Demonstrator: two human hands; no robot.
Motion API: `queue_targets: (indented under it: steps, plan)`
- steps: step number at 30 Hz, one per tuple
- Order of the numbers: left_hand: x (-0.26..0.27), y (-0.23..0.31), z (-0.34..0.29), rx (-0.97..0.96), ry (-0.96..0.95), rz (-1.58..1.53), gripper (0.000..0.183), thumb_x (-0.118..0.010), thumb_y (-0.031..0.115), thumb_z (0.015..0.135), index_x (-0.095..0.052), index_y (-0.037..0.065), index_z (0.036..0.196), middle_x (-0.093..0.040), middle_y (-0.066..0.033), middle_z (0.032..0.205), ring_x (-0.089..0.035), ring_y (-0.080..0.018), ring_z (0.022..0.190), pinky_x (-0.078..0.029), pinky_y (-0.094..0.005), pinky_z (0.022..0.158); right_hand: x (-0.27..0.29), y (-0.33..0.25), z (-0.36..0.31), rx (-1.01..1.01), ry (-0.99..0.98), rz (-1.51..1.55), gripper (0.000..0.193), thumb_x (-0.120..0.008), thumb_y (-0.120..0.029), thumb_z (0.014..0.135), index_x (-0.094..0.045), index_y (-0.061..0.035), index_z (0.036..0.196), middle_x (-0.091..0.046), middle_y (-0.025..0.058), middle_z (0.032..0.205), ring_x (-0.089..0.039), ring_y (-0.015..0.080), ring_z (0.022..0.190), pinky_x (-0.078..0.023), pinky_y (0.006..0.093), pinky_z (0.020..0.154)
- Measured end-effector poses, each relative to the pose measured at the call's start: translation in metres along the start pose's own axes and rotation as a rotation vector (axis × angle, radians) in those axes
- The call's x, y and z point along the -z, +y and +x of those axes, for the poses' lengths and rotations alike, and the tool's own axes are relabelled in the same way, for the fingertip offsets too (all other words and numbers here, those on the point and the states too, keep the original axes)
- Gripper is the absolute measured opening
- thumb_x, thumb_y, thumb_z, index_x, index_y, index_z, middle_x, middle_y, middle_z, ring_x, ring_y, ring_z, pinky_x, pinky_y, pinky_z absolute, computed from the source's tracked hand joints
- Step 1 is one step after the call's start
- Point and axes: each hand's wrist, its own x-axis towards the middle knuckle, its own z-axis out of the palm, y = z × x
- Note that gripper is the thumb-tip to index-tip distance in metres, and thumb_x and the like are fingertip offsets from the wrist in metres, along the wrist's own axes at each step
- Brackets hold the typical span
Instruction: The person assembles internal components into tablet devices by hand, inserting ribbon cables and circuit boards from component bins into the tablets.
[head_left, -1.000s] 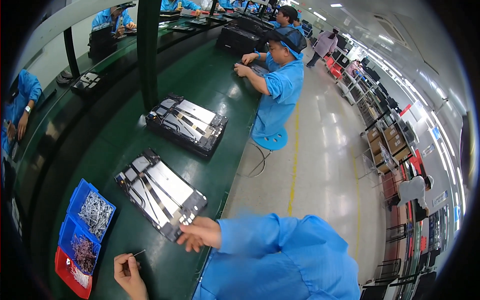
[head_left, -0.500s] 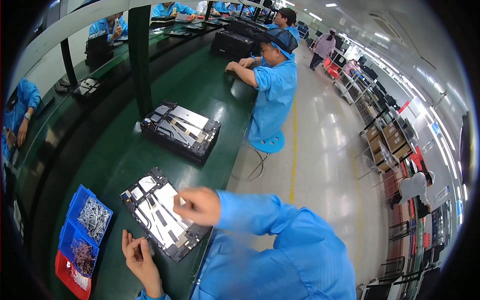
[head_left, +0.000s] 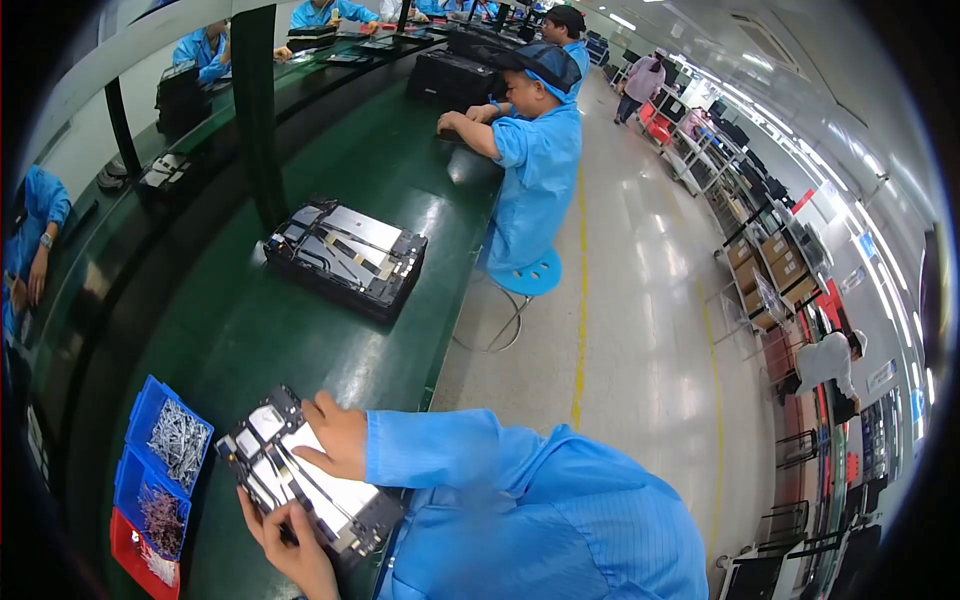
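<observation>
An opened tablet-like device [head_left: 340, 490], black-framed with silver panels and dark ribbon strips inside, lies at the near part of the green bench. My left hand [head_left: 290, 545] grips its lower left edge, thumb and fingers curled. Across its upper right side lies my right hand [head_left: 338, 437], thumb on the silver face and fingers bent over the edge. Both hands are closed on the device. Whether it is slightly raised off the bench I cannot tell.
Left of the device stand a blue bin of silver screw-like pieces [head_left: 178, 440], a blue bin of brownish small parts [head_left: 160, 515] and a red bin [head_left: 135, 560]. Farther up the bench sits a stack of similar devices [head_left: 345, 260]. A co-worker [head_left: 535, 170] works beyond it.
My right hand has moved left and down from above the device onto its edge. My left hand has come from beside the device to its edge. The device has shifted toward me and left.
</observation>
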Motion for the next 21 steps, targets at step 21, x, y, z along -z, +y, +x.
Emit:
queue_targets:
  steps: [21]
  plan:
    - [0.018, -0.012, -0.009, -0.051, 0.07, -0.13, 0.01, -0.074, 0.001, 0.09, -0.075, 0.001, 0.1, -0.037, -0.0229, 0.157, -0.044, -0.0396, 0.144, -0.039, -0.045, 0.117, -0.002, -0.022, 0.055, 0.499, -0.047, -0.116, 0.037, -0.064, -0.036, 0.098, -0.069, -0.0037, 0.115, -0.061, 0.0155, 0.126, -0.072, 0.0353, 0.082, -0.059, 0.044, 0.071]
